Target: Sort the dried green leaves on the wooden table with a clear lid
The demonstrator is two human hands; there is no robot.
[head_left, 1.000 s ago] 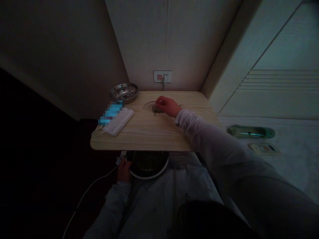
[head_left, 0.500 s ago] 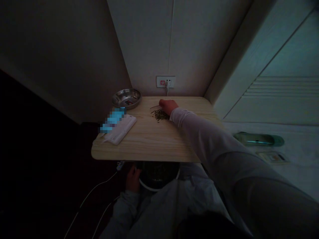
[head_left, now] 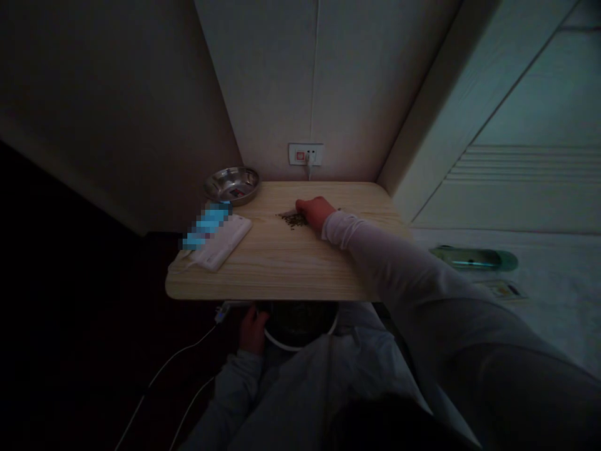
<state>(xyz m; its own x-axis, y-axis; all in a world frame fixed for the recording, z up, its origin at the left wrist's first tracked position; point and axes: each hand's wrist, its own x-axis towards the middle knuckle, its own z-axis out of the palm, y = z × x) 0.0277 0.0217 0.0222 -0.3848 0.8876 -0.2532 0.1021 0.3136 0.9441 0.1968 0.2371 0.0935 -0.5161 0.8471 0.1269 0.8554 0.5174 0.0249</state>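
My right hand (head_left: pixel 318 212) is closed on a thin, pale flat piece (head_left: pixel 290 213), seen nearly edge-on, whose kind I cannot make out. Its lower edge is close to a scatter of small dark green grains (head_left: pixel 294 220) on the light wooden table (head_left: pixel 277 269). Some grains are hidden behind the hand. Below the table's front edge, my left hand (head_left: pixel 253 330) grips the side of a dark basin with a white rim (head_left: pixel 286 346) in my lap. Shadow hides the basin's contents.
A steel bowl (head_left: pixel 248 193) stands at the table's back left. In front of it lie a blurred-out phone (head_left: pixel 209 224) and a white box-like device (head_left: pixel 228 244). A wall socket (head_left: pixel 306 154) is behind the table. White cables (head_left: pixel 159 373) hang at left; a green bottle (head_left: pixel 474 258) lies at right.
My right hand has drawn slightly nearer with the thin piece, now lower against the grains, and the pile looks flatter. My left hand stays at the basin. The whole view has shifted a little.
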